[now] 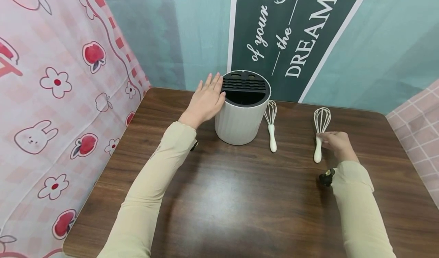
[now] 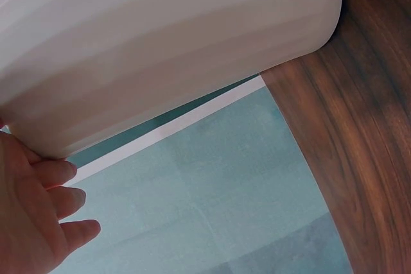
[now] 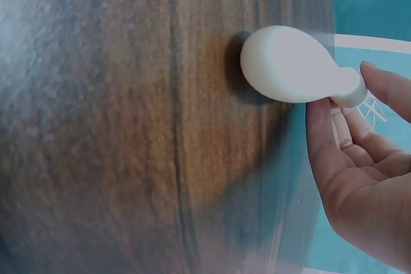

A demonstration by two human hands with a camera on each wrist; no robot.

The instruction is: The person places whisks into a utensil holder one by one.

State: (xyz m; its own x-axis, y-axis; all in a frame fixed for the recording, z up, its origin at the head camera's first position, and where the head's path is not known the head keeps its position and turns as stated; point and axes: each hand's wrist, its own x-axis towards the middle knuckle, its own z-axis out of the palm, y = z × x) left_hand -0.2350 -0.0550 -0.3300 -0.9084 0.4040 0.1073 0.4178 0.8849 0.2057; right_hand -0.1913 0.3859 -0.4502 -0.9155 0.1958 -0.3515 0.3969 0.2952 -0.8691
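A white ribbed utensil holder [image 1: 236, 124] with a black slotted top [image 1: 244, 85] stands at the back of the table. My left hand [image 1: 207, 101] rests against its left side near the rim, fingers extended; in the left wrist view the fingertips [image 2: 74, 200] show beside the pale wall. On the right, my right hand [image 1: 337, 141] pinches a white whisk [image 1: 318, 147] where the handle meets the wires. The right wrist view shows the rounded handle end [image 3: 282, 62] close over the wood. Another white whisk [image 1: 272, 136] lies just right of the holder.
The brown wooden table [image 1: 219, 197] has its back edge against a teal cloth [image 1: 205, 29] with a dark lettered panel. A pink printed curtain [image 1: 41, 98] hangs along the left side, and a pink tile-pattern cloth [image 1: 420, 132] borders the right.
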